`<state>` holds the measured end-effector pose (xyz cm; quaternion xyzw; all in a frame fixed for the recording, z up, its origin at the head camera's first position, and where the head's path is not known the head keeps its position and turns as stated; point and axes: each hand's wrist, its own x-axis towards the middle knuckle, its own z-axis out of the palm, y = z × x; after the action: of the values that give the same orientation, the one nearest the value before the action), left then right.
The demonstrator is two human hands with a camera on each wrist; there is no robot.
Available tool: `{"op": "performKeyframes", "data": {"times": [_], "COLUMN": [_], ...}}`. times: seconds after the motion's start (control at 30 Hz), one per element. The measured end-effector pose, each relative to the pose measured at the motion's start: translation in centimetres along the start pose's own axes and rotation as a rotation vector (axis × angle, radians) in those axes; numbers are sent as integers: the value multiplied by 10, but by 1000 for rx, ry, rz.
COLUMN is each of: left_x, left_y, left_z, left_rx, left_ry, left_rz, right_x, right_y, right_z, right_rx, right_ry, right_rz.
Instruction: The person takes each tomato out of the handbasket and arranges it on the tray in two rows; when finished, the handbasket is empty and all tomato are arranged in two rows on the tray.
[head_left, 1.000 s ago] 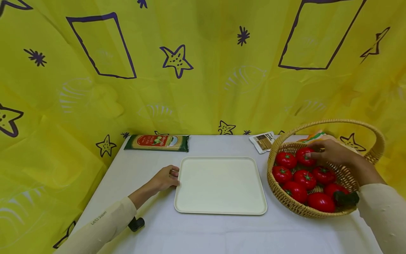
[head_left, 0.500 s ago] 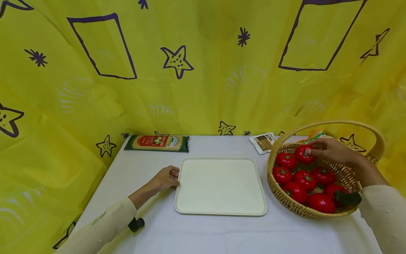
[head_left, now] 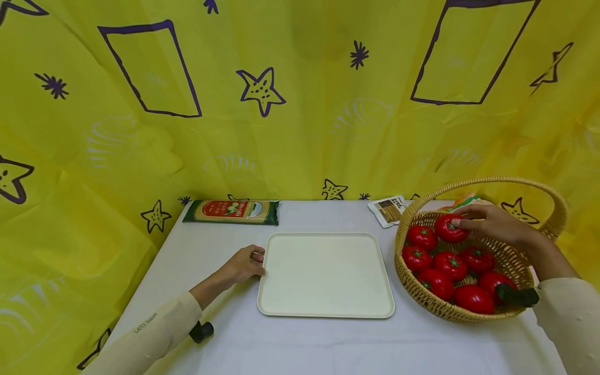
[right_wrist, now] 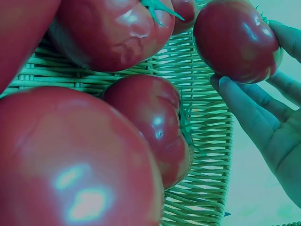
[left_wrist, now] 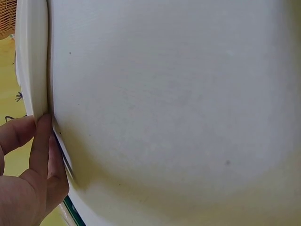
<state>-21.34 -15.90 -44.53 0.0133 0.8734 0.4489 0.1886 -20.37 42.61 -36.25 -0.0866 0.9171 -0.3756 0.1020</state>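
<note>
My left hand [head_left: 245, 264] pinches the left rim of a cream rectangular tray [head_left: 326, 276], which lies flat on the white-covered table. Up close in the left wrist view, thumb and fingers meet at the tray's edge [left_wrist: 35, 61]. Inside a wicker basket [head_left: 422, 300] on the right, my right hand [head_left: 492, 224] grips a red tomato [head_left: 450, 228] by its sides. The right wrist view has this tomato [right_wrist: 237, 42] between the thumb near its green stem and the fingers beneath. Several other tomatoes [head_left: 449, 265] fill the basket around it.
A green and gold pasta packet [head_left: 234, 211] lies at the back left. A small white and brown pouch [head_left: 390, 210] is behind the tray, beside the basket. The basket's tall arched handle [head_left: 487, 179] rises over the right hand. A yellow patterned curtain [head_left: 300, 130] hangs behind the table.
The tomato in my right hand has shifted slightly up and left among the others, and the right wrist has turned a little. The left hand and the tray have stayed put.
</note>
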Motion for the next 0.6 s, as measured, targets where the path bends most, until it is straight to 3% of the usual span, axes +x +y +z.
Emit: {"op": "performKeyframes", "data": {"times": [0.33, 0.5, 0.6], "left_x": [-2, -1, -1], "left_y": [1, 1, 0], "left_z": [-1, 0, 0], "left_rx": [0, 6, 9], "left_ry": [-3, 0, -1], "left_rz": [8, -1, 1], "right_x": [-9, -17, -22], "right_y": [-7, -7, -8], "right_z": [-2, -2, 1], "right_rx": [32, -10, -12], "right_ry": [-65, -122, -116], "right_rz": [15, 38, 23]}}
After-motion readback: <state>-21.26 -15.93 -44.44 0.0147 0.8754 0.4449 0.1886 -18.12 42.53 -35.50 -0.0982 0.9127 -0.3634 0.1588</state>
